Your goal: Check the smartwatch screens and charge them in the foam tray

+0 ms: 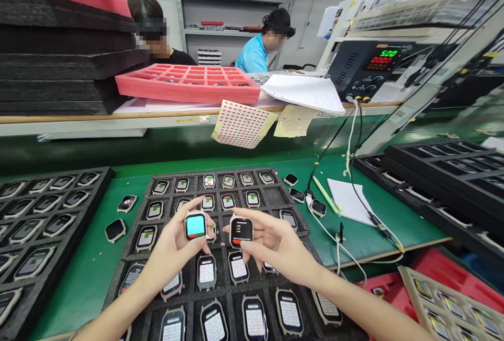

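Note:
My left hand (183, 241) is closed round a smartwatch without a strap, its screen (196, 226) lit cyan with a red strip along the bottom. Beside it, my right hand (271, 238) grips a second smartwatch (241, 229), whose dark screen carries small white text and a red bar; the thumb lies at its lower edge. Both watches are held up over a black foam tray (189, 257). Many watch bodies sit in the tray's pockets, the far ones showing green and white screens, the near ones (254, 319) white grids. My forearms hide part of the tray.
Another black tray of watches (37, 230) lies left, with loose watches (115, 230) beside it. Loose watches, cables, a green pen (326, 195) and paper (349, 202) lie right. A power supply (368, 70) and pink foam tray (189, 91) stand on the shelf; two people sit beyond.

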`<state>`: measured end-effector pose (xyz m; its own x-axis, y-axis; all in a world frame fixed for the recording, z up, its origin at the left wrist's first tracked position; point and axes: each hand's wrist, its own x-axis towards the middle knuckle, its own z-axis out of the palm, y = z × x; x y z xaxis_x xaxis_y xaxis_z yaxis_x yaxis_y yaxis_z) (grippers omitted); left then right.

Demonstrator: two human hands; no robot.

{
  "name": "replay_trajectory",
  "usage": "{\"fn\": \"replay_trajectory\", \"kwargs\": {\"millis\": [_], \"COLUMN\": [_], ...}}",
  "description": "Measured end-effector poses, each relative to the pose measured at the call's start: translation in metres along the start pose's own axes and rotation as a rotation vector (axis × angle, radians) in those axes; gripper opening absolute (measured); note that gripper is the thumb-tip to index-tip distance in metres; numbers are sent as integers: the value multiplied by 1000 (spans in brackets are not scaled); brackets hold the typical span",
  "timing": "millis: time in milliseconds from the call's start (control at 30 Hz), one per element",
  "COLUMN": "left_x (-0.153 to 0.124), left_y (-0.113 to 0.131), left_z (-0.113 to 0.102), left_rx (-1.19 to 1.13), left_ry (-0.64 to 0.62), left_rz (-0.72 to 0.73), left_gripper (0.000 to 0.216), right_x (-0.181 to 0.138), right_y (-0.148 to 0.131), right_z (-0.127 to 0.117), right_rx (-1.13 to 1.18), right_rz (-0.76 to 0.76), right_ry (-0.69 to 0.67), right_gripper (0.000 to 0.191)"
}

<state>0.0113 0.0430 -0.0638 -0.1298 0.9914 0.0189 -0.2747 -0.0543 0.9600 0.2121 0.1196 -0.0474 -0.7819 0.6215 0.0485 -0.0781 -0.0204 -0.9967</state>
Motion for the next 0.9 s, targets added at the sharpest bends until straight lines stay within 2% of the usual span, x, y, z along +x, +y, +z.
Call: {"fn": "replay_trajectory", "kwargs": {"millis": [233,333,467,567,700,900], "left_x": [0,0,1,1,1,0], "left_y": [-2,-3,-4,-4,-4,-5], "left_z": [-2,-4,-5,-4,-2,-3], "left_rx": [-16,-23,-38,-59,-94,-103], "left_ry": [-37,-75,-106,-105,-105,-104], "left_rz": [2,4,17,24,14,9], "left_gripper": [60,60,60,62,66,67], "right_x": [2,3,3,2,1,2], "right_y": [0,0,2,4,1,-1], "right_z": [-4,-4,-4,-6,-6,-2], "right_rx": [71,3,-62,-26,89,40], "right_rz": [-20,-18,3,3,-7,-7], "right_ry": [-8,62,110,45,-40,-4], "right_gripper": [48,35,31,35,52,50]}}
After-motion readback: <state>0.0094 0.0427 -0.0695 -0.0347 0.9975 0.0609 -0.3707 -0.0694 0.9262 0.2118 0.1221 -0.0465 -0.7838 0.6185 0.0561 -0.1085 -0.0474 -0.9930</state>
